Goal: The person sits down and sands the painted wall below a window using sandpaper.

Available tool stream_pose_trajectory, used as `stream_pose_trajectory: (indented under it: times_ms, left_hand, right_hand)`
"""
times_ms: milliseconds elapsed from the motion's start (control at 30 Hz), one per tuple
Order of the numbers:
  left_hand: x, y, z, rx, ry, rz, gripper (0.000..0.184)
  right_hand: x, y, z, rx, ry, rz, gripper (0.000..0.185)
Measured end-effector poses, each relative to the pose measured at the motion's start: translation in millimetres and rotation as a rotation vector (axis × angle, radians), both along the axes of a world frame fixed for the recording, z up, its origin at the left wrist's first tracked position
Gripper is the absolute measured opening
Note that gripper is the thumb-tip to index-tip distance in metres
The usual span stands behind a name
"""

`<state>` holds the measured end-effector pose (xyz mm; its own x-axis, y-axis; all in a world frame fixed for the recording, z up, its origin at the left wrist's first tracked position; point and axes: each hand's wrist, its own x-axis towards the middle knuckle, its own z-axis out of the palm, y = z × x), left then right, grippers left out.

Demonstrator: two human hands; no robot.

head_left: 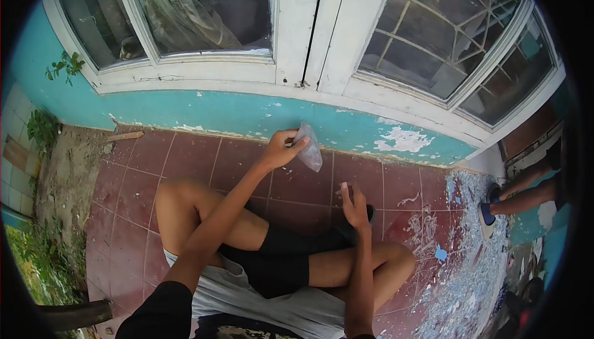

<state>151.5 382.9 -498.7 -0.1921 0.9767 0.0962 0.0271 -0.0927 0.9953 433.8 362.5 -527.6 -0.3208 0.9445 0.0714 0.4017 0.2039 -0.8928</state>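
A crumpled, see-through plastic bag hangs from my left hand, pinched between the thumb and fingers. It is held up in front of the turquoise wall, above the red tiles. Lower and to the right, my right hand holds nothing; its fingers are apart and partly bent. The right hand is over my crossed legs, close to a dark shoe or sandal, and does not touch the bag.
Red floor tiles surround me, with a turquoise wall and white-framed windows ahead. Pale paint flakes litter the floor at right, where another person's legs stand. A wood strip lies at left.
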Motion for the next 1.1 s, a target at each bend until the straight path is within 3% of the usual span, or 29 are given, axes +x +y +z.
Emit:
stream_pose_trajectory:
  times_ms: [100,167,200,300,367,433,500,567,600,667,800,1000,1067,1100]
  left_hand:
    - [24,-18,15,0.106,-0.069,-0.167,0.027]
    - [41,-30,32,0.003,-0.005,-0.235,0.026]
    - [39,-28,24,-0.119,0.135,-0.290,0.023]
    - [50,-29,5,-0.148,0.067,-0.391,0.021]
    - [51,-35,0,-0.114,-0.061,-0.540,0.018]
    - [42,-45,3,-0.145,0.149,-0.637,0.015]
    - [33,-51,-7,-0.141,0.126,-0.591,0.015]
    - [26,-54,-14,-0.136,0.110,-0.552,0.016]
    - [30,-58,-19,-0.151,0.090,-0.514,0.017]
    - [36,-62,-20,-0.165,0.098,-0.480,0.026]
    - [41,-56,-20,-0.116,0.199,-0.477,0.035]
    - [40,-46,-27,-0.427,0.338,-0.691,0.051]
    - [42,-53,-17,-0.518,-0.015,-0.672,0.064]
    - [42,-55,-11,-0.517,-0.016,-0.663,0.064]
  right_hand:
    - [-5,-4,7,-0.046,0.032,0.050,0.044]
    - [-4,-3,10,-0.481,0.455,0.199,0.047]
    - [-3,-3,16,-0.466,0.464,0.186,0.047]
    - [0,-10,16,-0.588,0.514,0.163,0.046]
    - [-6,-12,8,-0.348,0.433,0.182,0.043]
    - [-7,-14,16,-0.438,0.460,0.124,0.039]
    - [-8,-9,13,-0.317,0.268,0.190,0.039]
    - [-11,-5,7,-0.291,0.368,0.215,0.036]
    - [-11,-5,9,-0.207,0.270,0.196,0.033]
    - [-12,-7,13,-0.005,0.071,0.136,0.031]
    - [-9,-8,25,-0.080,0.050,0.091,0.037]
    - [-5,-8,24,0.066,-0.042,0.102,0.036]
    - [-6,-9,29,0.030,-0.018,0.093,0.037]
    - [-6,-8,31,-0.005,0.004,0.072,0.037]
